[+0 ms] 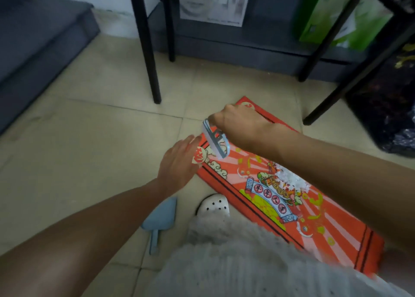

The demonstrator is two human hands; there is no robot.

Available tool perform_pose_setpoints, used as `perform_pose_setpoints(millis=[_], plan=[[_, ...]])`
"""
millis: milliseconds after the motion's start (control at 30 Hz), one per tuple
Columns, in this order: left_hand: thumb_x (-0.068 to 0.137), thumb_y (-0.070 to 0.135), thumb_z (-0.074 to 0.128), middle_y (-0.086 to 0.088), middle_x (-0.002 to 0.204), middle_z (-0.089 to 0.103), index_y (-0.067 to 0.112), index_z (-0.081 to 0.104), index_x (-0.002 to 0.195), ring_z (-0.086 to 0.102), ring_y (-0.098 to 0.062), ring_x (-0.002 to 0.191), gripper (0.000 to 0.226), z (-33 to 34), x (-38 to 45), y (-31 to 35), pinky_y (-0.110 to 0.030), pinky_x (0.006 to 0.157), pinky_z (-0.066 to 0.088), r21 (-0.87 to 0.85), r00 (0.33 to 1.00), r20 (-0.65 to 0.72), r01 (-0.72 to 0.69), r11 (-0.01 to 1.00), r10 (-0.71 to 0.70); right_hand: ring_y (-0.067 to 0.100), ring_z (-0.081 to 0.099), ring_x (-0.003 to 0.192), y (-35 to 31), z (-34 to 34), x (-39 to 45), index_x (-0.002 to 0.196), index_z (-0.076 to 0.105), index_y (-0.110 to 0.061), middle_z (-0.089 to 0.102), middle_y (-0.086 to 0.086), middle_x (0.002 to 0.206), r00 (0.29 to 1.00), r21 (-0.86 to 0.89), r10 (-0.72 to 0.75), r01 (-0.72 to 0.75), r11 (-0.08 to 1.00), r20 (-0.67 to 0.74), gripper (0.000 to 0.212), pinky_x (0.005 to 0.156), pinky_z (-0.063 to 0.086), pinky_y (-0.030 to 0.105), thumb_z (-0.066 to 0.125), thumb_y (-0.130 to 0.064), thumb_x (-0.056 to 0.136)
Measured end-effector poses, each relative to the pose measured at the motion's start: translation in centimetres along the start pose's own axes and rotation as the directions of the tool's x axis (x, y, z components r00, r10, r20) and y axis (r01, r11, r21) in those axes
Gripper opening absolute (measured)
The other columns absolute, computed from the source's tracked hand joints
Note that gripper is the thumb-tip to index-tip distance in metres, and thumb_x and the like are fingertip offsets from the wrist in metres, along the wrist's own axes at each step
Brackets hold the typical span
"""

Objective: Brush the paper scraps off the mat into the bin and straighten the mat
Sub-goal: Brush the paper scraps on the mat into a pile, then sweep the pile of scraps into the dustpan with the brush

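Observation:
A red printed mat (318, 224) lies askew on the tiled floor. White paper scraps (292, 179) sit in a small heap near its middle. My right hand (238, 126) grips a small blue-and-white hand brush (216, 142) above the mat's far left corner. My left hand (179, 162) is flat with straight fingers at the mat's left edge, fingertips over the corner. A blue dustpan (161, 218) lies on the floor beside my leg, handle toward me.
A white clog (214, 206) on my foot touches the mat's near edge. Black table legs (150, 49) stand behind the mat. A black rubbish bag (386, 108) is at the right. A dark sofa (38, 45) fills the far left.

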State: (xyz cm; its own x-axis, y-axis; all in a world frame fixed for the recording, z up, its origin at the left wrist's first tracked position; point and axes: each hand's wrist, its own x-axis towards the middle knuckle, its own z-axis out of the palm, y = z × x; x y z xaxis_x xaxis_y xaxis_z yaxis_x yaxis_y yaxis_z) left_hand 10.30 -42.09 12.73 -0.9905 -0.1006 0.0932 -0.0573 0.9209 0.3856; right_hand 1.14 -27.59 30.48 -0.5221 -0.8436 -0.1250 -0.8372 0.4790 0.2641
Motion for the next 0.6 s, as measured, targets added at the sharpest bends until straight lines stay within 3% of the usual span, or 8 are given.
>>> perform_pose_setpoints(millis=[167,467,600], plan=[[0.089,0.033,0.067,-0.004,0.158,0.031,0.023,0.025,0.155,0.038,-0.029,0.138,0.079,1.0,-3.3,-2.9,-0.043,0.107,0.039,0.066,0.991,0.055,0.121,0.990,-0.124,0.034,0.063,0.091,-1.9,2.1,1.7,0.111,0.060,-0.013,0.065,0.013,0.101,0.999,0.130,-0.048,0.045,0.990,0.018,0.034,0.061,0.040,0.033,0.049,0.004,0.084],[0.094,0.039,0.060,0.000,0.162,0.022,0.026,0.015,0.157,0.029,-0.028,0.143,0.078,4.3,-7.2,-6.0,-0.043,0.108,0.037,0.081,0.940,0.228,0.240,0.967,-0.253,0.030,0.060,0.098,-6.7,6.1,4.2,0.113,0.058,-0.012,0.063,0.010,0.106,0.977,0.260,-0.173,0.135,0.956,0.129,0.034,0.067,0.044,0.031,0.047,0.002,0.085],[0.095,0.040,0.059,0.001,0.161,0.021,0.027,0.013,0.157,0.030,-0.025,0.142,0.078,5.5,-8.4,-6.2,-0.041,0.103,0.039,0.113,0.905,0.288,0.291,0.950,-0.312,0.027,0.054,0.086,-8.4,7.7,4.6,0.115,0.056,-0.010,0.060,0.011,0.104,0.967,0.290,-0.200,0.148,0.945,0.156,0.033,0.063,0.035,0.031,0.045,0.003,0.088]])
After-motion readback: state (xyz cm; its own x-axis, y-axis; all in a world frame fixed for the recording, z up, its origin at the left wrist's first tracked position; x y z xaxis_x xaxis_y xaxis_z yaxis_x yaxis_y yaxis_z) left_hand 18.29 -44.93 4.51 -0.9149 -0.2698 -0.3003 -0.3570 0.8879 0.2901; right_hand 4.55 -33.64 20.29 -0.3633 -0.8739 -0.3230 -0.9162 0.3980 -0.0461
